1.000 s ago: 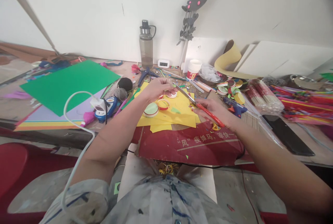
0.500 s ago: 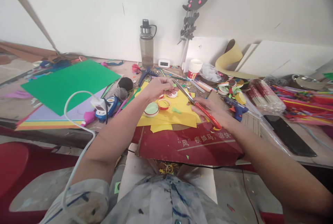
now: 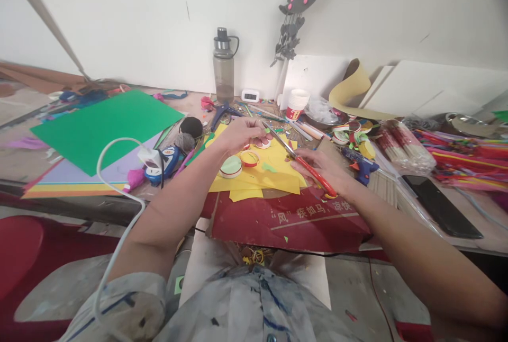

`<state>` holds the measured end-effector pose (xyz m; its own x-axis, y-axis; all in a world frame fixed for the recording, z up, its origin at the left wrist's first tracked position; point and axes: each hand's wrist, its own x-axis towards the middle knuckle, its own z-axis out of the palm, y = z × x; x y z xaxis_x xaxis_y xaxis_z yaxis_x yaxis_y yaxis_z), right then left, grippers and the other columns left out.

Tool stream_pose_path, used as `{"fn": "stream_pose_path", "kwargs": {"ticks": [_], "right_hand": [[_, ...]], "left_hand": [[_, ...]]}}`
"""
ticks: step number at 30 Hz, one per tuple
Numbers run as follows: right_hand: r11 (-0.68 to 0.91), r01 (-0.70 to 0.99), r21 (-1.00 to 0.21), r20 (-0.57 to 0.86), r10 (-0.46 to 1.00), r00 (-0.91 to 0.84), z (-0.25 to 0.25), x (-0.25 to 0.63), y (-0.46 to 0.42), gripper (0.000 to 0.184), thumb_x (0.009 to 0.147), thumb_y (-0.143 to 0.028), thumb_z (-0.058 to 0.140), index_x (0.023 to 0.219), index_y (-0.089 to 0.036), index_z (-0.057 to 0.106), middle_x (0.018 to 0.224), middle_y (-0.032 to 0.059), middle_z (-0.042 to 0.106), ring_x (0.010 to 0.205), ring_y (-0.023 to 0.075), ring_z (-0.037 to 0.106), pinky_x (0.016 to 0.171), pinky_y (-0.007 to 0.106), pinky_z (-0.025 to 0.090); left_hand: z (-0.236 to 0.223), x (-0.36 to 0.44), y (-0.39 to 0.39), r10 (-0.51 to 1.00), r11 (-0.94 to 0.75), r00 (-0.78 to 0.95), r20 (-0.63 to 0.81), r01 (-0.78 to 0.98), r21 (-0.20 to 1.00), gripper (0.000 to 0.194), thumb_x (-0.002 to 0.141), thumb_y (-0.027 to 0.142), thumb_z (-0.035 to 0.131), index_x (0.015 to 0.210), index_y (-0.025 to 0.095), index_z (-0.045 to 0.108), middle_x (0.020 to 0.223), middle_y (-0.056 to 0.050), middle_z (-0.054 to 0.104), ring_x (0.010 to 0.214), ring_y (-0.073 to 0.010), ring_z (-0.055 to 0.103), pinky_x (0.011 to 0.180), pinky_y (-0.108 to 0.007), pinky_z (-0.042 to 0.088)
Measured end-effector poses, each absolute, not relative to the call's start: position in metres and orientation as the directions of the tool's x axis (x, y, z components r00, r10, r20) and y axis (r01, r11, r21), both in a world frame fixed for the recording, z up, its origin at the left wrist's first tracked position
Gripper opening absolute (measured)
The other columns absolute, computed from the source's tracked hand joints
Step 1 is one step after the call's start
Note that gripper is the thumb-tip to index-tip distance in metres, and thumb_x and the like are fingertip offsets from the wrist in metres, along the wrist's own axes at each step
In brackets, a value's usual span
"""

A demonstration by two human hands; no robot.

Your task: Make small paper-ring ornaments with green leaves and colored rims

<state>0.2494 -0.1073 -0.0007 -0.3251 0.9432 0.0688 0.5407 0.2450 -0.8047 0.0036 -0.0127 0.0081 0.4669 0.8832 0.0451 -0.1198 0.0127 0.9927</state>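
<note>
My right hand (image 3: 317, 164) is closed around scissors (image 3: 311, 169) with red handles, their blades pointing up and left. My left hand (image 3: 250, 135) is closed in a pinch beside the blade tips, on a small scrap of green paper that its fingers mostly hide. Beneath both hands lie yellow paper sheets (image 3: 278, 178). On the yellow sheets rest a round ring with a pale green face (image 3: 230, 166), a red-and-yellow ring (image 3: 250, 159) and a light green cut piece (image 3: 269, 168). A white ring (image 3: 263, 144) shows partly behind my left fingers.
A red printed board (image 3: 246, 223) lies along the table's front edge. Green paper (image 3: 107, 125) and a blue power strip (image 3: 166, 164) are at left. Behind stand a water bottle (image 3: 224, 69) and paper cups (image 3: 297, 105). At right are a glue gun (image 3: 365, 170) and a phone (image 3: 442, 207).
The green scrap at my left fingertips shows less than before. Both hands and the scissors stay almost in the same place, with the view shifted very slightly.
</note>
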Motion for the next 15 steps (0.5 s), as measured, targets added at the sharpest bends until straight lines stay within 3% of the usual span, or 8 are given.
{"fn": "stream_pose_path", "kwargs": {"ticks": [15], "right_hand": [[0.244,0.573,-0.782,0.054,0.943,-0.328,0.0001,0.2535,-0.1074,0.062,0.086,-0.075,0.071,0.103,-0.016,0.078,0.065,0.0043,0.063,0.07,0.0269,0.068,0.059,0.035,0.053]], "left_hand": [[0.0014,0.0027,-0.0085,0.88,0.035,0.474,0.031,-0.131,0.991,0.014,0.074,0.005,0.07,0.067,0.013,0.062,0.084,-0.012,0.082,0.062,-0.0109,0.071,0.06,-0.023,0.051]]}}
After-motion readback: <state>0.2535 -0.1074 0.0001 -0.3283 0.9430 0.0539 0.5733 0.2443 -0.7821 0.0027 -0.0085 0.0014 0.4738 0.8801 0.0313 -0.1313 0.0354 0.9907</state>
